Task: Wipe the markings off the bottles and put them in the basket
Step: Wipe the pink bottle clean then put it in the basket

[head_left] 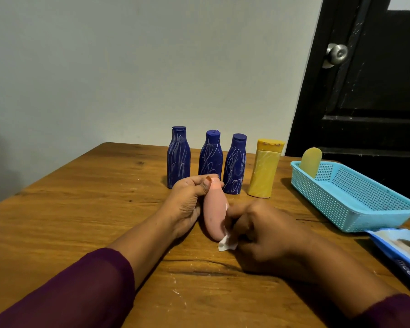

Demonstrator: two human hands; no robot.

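**wooden desk by a pale wall: pink bottle held against a wipe**

a pale wall [128,67] fills the background, with a black door [365,102] at the right. below them spreads a wooden desk [81,209]. at its right edge sits a light blue basket [329,200] with a rounded yellow bottle [311,162] leaning in its far corner. a blue wipes packet [402,249] lies just in front of the basket. three blue bottles [210,157] covered in white scribbles stand in a row at the back, and a yellow bottle [265,169] stands upright to their right.

the left hand [187,200] has its grip closed round the pink bottle [214,209] in front of the row, thumb over the cap end. the bottle is tilted with its lower end near the desk. the right hand [265,230], blurred, has its grip curled on a white wipe [226,243] pressed to the bottle's right side.
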